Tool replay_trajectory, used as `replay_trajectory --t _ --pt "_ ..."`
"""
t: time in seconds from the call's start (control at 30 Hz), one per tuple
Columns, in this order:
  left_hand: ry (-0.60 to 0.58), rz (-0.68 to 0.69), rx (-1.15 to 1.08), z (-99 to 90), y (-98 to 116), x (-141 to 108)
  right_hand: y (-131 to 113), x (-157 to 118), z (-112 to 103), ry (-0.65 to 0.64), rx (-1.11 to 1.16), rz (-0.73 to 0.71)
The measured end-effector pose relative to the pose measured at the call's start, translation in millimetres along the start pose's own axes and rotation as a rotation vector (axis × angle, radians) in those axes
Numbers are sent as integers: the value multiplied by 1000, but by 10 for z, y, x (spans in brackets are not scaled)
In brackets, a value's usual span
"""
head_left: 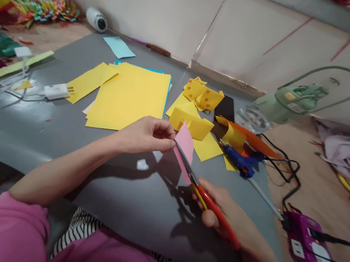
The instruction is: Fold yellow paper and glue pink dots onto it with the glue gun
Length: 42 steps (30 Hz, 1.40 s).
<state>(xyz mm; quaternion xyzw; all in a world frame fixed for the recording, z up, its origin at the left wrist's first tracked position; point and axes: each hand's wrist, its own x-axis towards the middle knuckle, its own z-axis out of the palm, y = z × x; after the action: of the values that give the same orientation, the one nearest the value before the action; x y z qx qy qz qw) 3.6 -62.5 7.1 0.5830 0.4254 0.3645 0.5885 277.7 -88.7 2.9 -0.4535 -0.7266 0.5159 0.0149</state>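
Note:
My left hand (148, 135) pinches the edge of a small pink paper (186, 146) above the grey table (115, 187). In my right hand (221, 204) are scissors (212, 208) with red and yellow handles, their blades lying along the pink paper and pointing toward my left fingertips. Just beyond the paper stand folded yellow paper pieces (193, 118), one with orange spots. A stack of yellow sheets (132, 94) lies behind my left hand, with blue paper under it.
A blue glue gun (242, 161) lies at the right, its cord running to a purple power strip (311, 245). A green bottle-like object (296, 100) stands at the back right. White plug (57, 91) and cables are at the left; a light blue paper (119, 47) lies near the wall.

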Motion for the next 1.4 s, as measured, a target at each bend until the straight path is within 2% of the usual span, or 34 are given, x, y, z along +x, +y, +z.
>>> replay_trajectory --t 0.1,0.2,0.27,0.33,0.4,0.5,0.63,0.73,0.83,0.97,1.17,1.3,1.4 --pt "-46 10 17 7 -25 11 -16 11 16 16 -8 -32" --pt "-40 0 24 -8 -17 18 -76 13 23 43 -38 26" --pt "-25 -38 28 -31 3 20 -112 13 -2 176 -176 63" --pt "3 -66 20 -58 21 20 -108 9 -58 374 -421 139" --pt "38 -72 -21 -79 26 24 -46 -10 -138 507 -649 235" --pt "66 -93 -124 -97 4 38 131 -69 -264 510 -786 287" --pt "84 -147 -242 -100 -45 56 279 -147 -368 433 -768 160" --pt "96 -180 -291 -87 -67 61 159 -152 -355 508 -712 62" --pt "98 -203 -312 -56 -77 68 -80 -99 -255 629 -495 -89" --pt "104 -199 -299 -12 -89 80 -270 55 -86 520 -186 -158" --pt "105 -197 -296 4 -103 81 -206 196 -17 425 186 -132" --pt "100 -177 -294 8 -121 77 -192 197 -21 443 316 -124" --pt "90 -178 -290 17 -136 78 -178 221 3 443 312 -96"
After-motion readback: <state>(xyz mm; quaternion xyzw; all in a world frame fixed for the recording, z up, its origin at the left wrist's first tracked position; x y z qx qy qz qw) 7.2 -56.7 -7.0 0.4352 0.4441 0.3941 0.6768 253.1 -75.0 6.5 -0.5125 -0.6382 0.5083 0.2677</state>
